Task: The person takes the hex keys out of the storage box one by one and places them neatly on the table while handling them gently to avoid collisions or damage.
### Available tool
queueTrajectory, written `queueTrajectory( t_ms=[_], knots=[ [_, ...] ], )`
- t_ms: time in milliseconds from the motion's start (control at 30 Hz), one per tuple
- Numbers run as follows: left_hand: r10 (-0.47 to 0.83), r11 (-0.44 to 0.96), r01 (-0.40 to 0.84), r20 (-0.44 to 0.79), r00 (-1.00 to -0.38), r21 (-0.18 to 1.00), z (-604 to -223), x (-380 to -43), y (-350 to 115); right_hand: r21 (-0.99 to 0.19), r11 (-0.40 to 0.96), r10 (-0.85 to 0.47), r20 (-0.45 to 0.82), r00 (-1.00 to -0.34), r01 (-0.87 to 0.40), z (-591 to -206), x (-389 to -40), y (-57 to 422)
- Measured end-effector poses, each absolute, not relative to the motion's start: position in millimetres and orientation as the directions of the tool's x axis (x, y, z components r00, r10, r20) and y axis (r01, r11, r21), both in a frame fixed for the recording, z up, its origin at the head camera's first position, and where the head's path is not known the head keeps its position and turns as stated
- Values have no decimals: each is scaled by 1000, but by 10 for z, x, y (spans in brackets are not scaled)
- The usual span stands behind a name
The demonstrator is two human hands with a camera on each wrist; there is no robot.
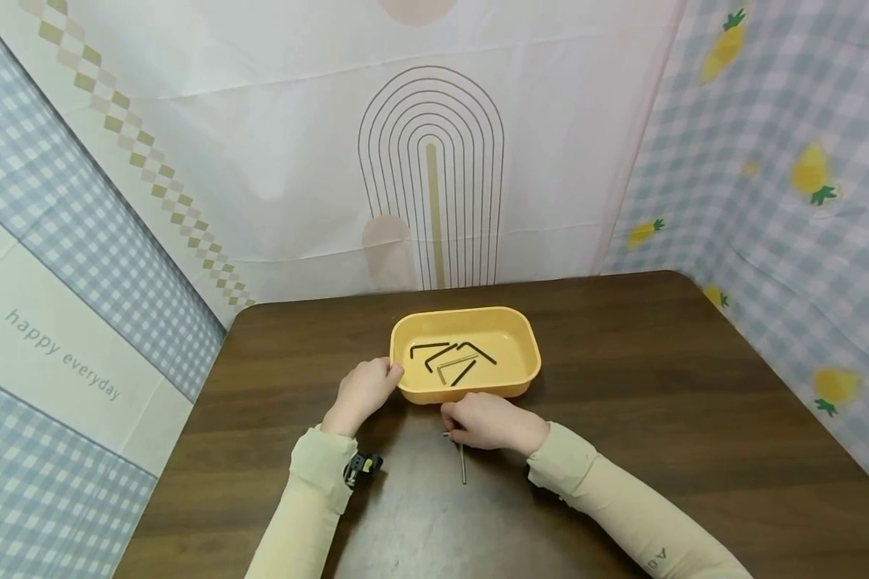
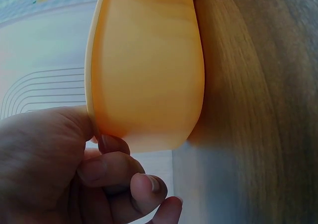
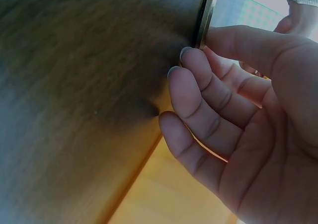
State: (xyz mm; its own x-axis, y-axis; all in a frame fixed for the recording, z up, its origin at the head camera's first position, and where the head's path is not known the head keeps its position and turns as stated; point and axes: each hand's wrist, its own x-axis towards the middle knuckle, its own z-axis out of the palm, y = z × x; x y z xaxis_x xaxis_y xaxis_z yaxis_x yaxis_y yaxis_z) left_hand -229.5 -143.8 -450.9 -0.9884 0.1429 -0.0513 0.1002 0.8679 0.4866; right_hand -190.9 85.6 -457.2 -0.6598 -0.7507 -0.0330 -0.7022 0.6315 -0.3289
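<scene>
Head view: a thin silver bent key [image 1: 463,470] is being held by the right hand [image 1: 488,420], just in front of the yellow tray [image 1: 510,354]. The key is being pinched by the thumb and fingers near its bend, and its long part is being pointed away from the far edge of the counter [image 1: 623,362]. Whether its tip is being rested on the counter cannot be told. The tray is being held near the middle of that far edge, and its left rim is being gripped by the fingers of the left hand [image 1: 364,388]. Inside it, four black bent keys [image 1: 480,353] and one brownish bent key [image 1: 458,361] are being held in a loose bunch.

The silver key seems to be made of metal, so it is being judged hard, stiff and light, and not easily broken. Its smooth, thin sides could be a bit slippery, and it could be spun round in a weak pinch. A good hold is being offered by the bend or the middle of the long part. The tray seems to be made of light, slightly bendy plastic that could be slid by a small bump, so its rim is being judged the best place to be pinched.
</scene>
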Motion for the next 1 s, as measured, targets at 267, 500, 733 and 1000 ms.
queueTrajectory(
  t_ms=[267,500,733,1000],
  knots=[
    [141,869,99,-52,-989,484,-4495,-2301,-1440,-332,631,-753,-45,-656,-701,-4581,-1924,841],
    [146,870,101,-56,-988,483,-4498,-2292,-1439,-338,631,-750,-34,-660,-699,-4520,-1903,845],
    [149,871,100,-65,-987,481,-4493,-2280,-1440,-361,607,-756,15,-655,-708,-4361,-1892,876],
    [149,873,102,-62,-987,477,-4496,-2293,-1442,-373,581,-768,44,-639,-724,-4197,-1918,888]
  ],
)
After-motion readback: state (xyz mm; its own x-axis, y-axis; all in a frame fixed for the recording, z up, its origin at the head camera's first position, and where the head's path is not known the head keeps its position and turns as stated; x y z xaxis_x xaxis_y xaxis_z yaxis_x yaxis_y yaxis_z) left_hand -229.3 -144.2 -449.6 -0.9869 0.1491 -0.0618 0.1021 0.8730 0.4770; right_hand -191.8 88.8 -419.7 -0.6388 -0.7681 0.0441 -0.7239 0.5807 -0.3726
